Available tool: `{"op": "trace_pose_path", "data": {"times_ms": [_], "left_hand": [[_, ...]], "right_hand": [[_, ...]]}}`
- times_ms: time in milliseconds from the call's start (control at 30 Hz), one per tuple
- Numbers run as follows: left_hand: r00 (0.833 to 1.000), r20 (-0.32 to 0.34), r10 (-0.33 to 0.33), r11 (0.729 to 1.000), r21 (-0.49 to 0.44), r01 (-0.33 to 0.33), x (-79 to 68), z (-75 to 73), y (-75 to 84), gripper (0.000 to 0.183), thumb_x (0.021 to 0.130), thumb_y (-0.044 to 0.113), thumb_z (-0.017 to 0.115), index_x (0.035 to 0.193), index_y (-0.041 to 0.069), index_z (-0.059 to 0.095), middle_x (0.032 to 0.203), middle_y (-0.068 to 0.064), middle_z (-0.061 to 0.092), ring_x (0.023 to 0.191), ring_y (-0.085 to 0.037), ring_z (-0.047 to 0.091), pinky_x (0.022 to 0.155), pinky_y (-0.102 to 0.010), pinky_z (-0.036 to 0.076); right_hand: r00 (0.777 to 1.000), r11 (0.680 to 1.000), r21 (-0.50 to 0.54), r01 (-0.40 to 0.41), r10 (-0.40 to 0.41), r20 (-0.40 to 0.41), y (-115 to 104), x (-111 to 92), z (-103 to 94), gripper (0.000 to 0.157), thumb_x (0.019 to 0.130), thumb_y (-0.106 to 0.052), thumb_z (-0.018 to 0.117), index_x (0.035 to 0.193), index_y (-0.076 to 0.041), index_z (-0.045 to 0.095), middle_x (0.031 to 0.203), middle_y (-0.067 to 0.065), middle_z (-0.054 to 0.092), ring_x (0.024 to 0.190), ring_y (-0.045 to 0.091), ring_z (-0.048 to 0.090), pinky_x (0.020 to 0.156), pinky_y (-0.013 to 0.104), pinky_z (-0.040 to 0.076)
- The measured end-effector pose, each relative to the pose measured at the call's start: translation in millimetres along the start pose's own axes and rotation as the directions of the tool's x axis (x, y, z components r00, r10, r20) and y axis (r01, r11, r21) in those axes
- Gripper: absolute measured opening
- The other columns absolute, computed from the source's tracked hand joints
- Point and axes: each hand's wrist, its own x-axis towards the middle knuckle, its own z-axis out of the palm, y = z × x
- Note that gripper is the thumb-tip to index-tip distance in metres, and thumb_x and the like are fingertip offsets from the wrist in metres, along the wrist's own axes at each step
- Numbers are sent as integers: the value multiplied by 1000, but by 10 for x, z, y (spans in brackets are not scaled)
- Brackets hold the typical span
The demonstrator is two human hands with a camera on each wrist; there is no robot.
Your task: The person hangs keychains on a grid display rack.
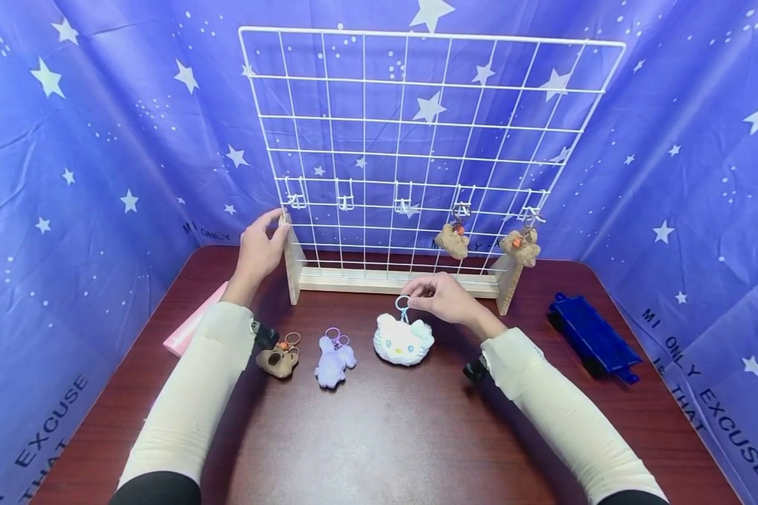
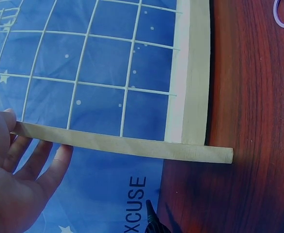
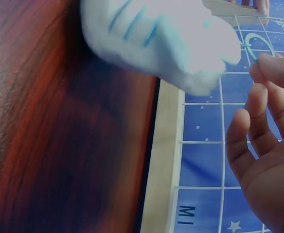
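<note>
The right hand pinches a thin pale-blue ring, its grip closed there by thumb and forefinger, with the white cat plush just below, over the middle of the bench and near of the wire rack; whether its lower edge touches the bench cannot be told. Because only a small stretch of slick ring sits in that grip, a tug on the bulky head could twist it or pull it loose. If raised toward the narrow hooks, the ring might miss a tip, and the fingers could block the opening. The left hand grips the wooden upright at the rack's left end; should it let go, a push on the light frame could tip or slide it. The plush is rounded, fluffy and soft-looking, with fine blue whisker lines; the rack is thin white wire in square cells, its upright pale, smooth, flat-sided wood, and the bench glossy, dark red-brown and grained.
</note>
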Motion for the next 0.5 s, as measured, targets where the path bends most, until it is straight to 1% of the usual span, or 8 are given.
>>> {"op": "trace_pose_path", "data": {"times_ms": [167,300,500], "left_hand": [[1000,4,3,1000,3,-3,-10,-3,6,43,102,27,60,142,12,60,136,-18,65,122,-38,60,108,-52,44],[1000,2,3,1000,2,-3,-7,-1,1,42,102,26,60,142,12,60,135,-19,66,121,-38,61,107,-52,45],[1000,1,5,1000,3,-5,-12,-4,11,42,102,26,60,142,12,60,133,-20,66,121,-38,61,106,-52,46]], "right_hand": [[996,1000,-8,17,-18,-82,-73,44,-16,16,88,-6,74,103,-9,77,84,9,76,71,11,63,66,23,49],[990,999,-5,39,-40,-135,-106,74,-21,17,89,-5,74,105,-6,76,83,8,74,69,9,61,64,21,49],[967,996,11,84,-79,-241,-160,92,-14,18,87,-1,73,106,-3,75,79,7,70,64,7,58,59,20,48]]}}
